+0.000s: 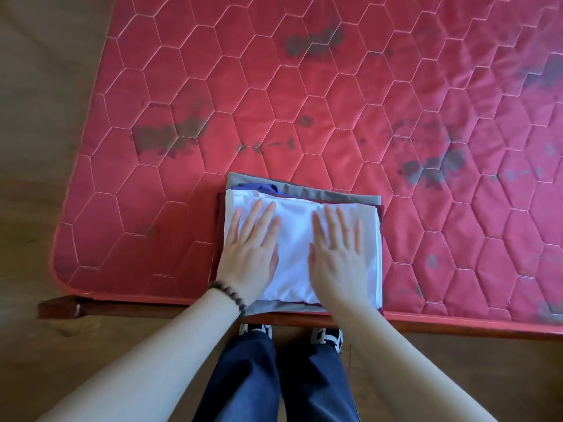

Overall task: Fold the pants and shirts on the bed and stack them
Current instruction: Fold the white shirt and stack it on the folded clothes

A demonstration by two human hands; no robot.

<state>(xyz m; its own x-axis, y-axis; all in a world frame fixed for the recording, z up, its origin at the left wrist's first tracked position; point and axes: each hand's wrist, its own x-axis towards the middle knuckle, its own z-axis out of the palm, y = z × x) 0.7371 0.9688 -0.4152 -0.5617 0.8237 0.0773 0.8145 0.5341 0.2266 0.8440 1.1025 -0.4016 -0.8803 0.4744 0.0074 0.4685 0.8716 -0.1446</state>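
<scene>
I pressed my left hand [248, 254] and right hand [336, 257], grip flat with fingers straight, on the soft, light white shirt [300, 239] topping the stack at the bed's [335, 102] near edge, perhaps finished.

Bare forearms, dark beaded bracelet [228, 294] on left wrist, navy trousers [274, 379], black-and-white sneakers [327, 335]
</scene>
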